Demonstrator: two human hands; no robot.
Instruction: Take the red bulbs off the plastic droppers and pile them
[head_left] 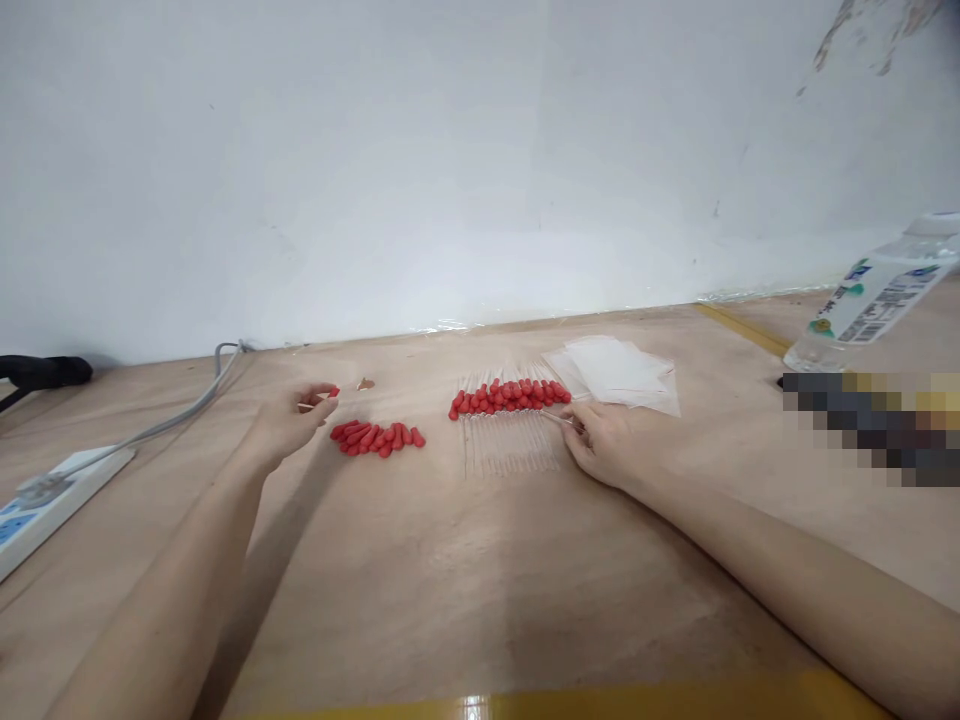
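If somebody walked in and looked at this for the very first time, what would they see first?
Probably the thick row of bright red pieces in the middle of the wooden table, beside the right hand, with thin clear tubes showing on its near side. Next might come the smaller red heap left of that row, close to the left hand, and then the bottle at the far right.

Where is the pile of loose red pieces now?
In the head view, the pile lies left of centre, between the left hand and the clear tubes.
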